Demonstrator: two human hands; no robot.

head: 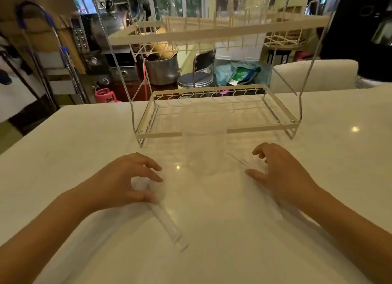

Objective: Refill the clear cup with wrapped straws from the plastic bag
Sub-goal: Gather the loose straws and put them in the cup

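Observation:
A clear cup (203,141) stands upright on the white table, just in front of the wire rack, and looks empty. My left hand (125,177) is to the cup's left, with fingers and thumb curled around the upper end of a long narrow clear plastic bag (169,226). The bag lies slanted on the table towards me. It is blurred, so I cannot make out the wrapped straws inside. My right hand (282,173) hovers to the cup's right with its fingers spread and nothing in it. A thin clear strip (237,159) lies by its fingertips.
A white two-tier wire rack (220,131) stands on the table (275,252) right behind the cup, its upper shelf overhanging. Beyond the far table edge are a metal stool (197,80), a large pot (162,69) and a pale chair back (314,75).

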